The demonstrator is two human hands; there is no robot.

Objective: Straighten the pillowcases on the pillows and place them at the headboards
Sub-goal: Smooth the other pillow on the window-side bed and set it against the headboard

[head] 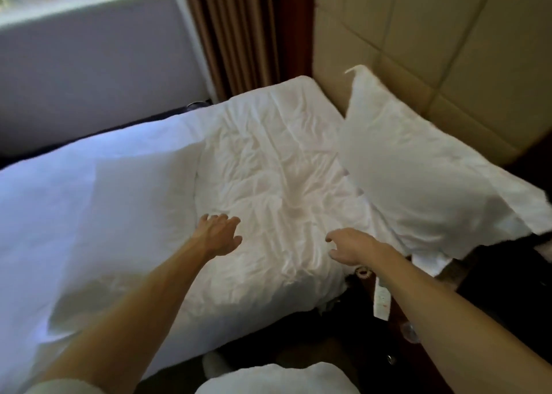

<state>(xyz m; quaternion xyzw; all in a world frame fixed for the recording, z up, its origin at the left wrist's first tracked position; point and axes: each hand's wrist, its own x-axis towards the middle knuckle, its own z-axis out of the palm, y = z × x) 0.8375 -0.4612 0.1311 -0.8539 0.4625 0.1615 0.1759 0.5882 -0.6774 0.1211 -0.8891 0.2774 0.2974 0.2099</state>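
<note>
Both your hands are free. Your left hand (219, 233) hovers over the crumpled sheet (268, 169) with fingers spread and nothing in them. Your right hand (348, 247) hangs just beside it with fingers loosely curled, also gripping nothing. The pillow (418, 169) is at the right of the frame, leaning aslant on the padded headboard (448, 50). One corner pokes up toward the upper right, and the loose end of its pillowcase (513, 214) spills off toward the lower right edge. It is blurred, so you cannot tell whether it has fully settled. I judge the step in hand to be squaring this one. Take it by the two near corners rather than the middle, so the filling stays even. Tug the case outward along its length to draw the slack to the open end, then tuck that flap under. Set its long side flat to the headboard instead of on the slant, and smooth from the centre out with flat palms. At the centre left of the frame lies what looks like a second pillow (134, 199), well apart from the headboard. Its edges are too soft to be sure. If it is one, it needs the same handling afterward.
</note>
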